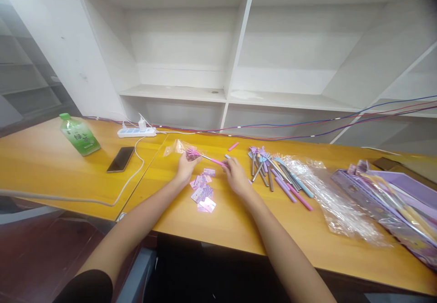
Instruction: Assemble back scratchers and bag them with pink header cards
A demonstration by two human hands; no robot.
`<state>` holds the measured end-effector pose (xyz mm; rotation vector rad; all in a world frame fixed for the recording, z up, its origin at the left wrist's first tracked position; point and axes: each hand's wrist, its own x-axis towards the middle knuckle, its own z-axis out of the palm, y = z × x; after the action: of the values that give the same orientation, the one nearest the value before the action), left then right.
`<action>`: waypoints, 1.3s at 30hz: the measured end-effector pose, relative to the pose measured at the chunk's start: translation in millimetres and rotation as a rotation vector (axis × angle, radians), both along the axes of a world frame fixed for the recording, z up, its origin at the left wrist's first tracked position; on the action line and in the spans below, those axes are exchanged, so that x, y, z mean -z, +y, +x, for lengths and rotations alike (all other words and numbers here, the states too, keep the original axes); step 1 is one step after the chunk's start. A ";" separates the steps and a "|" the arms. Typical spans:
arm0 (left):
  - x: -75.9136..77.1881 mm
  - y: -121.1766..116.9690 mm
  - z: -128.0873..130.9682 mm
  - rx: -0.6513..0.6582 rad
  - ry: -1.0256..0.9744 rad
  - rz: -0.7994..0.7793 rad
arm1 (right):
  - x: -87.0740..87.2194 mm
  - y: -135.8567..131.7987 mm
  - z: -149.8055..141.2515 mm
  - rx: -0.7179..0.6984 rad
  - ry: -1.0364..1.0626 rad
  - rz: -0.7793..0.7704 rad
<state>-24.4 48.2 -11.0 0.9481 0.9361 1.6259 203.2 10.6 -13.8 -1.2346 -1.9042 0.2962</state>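
A pink back scratcher (207, 158) with a hand-shaped head, a thin metal rod and a pink handle is stretched between my two hands over the table. My left hand (186, 167) is closed around its head end. The fingers of my right hand (235, 174) close on the pink handle. Below them lies a loose pile of small pink and purple printed cards (203, 192). To the right of my right hand, several more back scratchers (262, 159) in purple, blue and orange lie heaped, with metal rods and coloured handles.
A short pink tube (233, 146) and a clear plastic bag (176, 147) lie behind my hands. Crumpled clear wrap (337, 203) and a purple package (392, 203) are at right. At left are a green bottle (80, 134), a phone (120, 159) and a power strip (136, 132).
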 end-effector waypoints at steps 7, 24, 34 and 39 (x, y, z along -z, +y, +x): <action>-0.2 -3.7 0.8 0.058 0.015 -0.005 | -2.9 -2.6 -0.2 -0.041 0.063 0.014; -2.0 -37.6 24.7 0.414 0.078 0.001 | -4.4 -8.2 -11.3 -0.113 0.190 -0.008; -11.3 -28.9 16.5 0.239 0.034 -0.027 | -0.2 -0.1 -5.1 -0.034 0.214 -0.031; -6.8 -25.7 14.9 0.232 0.089 -0.018 | -6.7 -3.9 -6.1 -0.027 0.215 -0.018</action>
<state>-9.4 22.6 -4.2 1.0817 0.8646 1.3872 197.1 6.7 -7.0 -1.1418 -1.7373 0.4436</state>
